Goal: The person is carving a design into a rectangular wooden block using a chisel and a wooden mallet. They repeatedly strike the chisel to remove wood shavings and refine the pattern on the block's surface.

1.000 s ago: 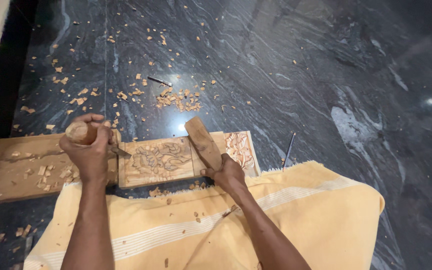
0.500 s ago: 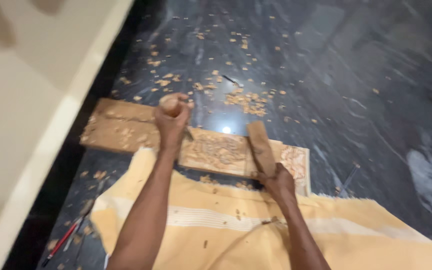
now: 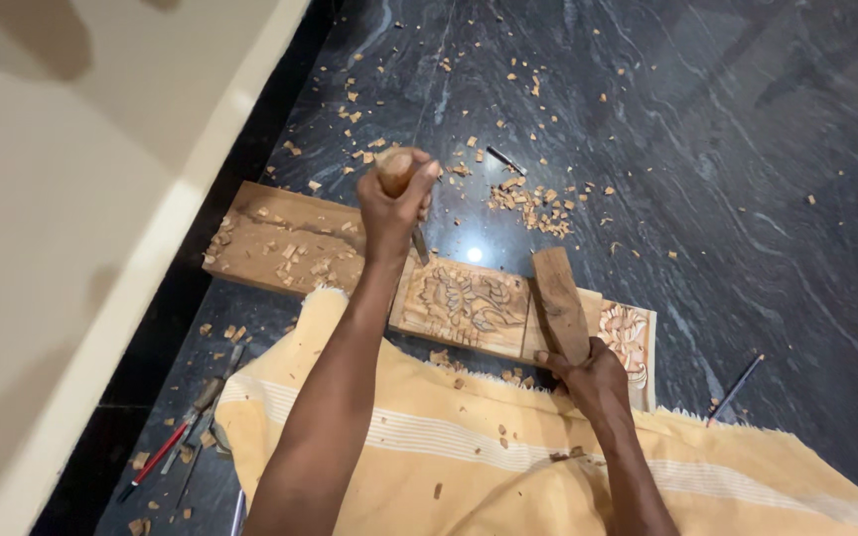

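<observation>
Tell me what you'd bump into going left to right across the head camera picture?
Cream wall → red-handled tools on the floor → left hand gripping a chisel → carved wooden panel → wooden mallet in the right hand → thin tool.

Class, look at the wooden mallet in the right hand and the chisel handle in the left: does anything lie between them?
Nothing visible does. Between the mallet in the right hand and the chisel in the left hand there is only the carved panel below.

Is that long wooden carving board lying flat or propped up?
Flat: the long carved wooden board lies on the dark stone floor, loose wood chips resting on it.
</observation>
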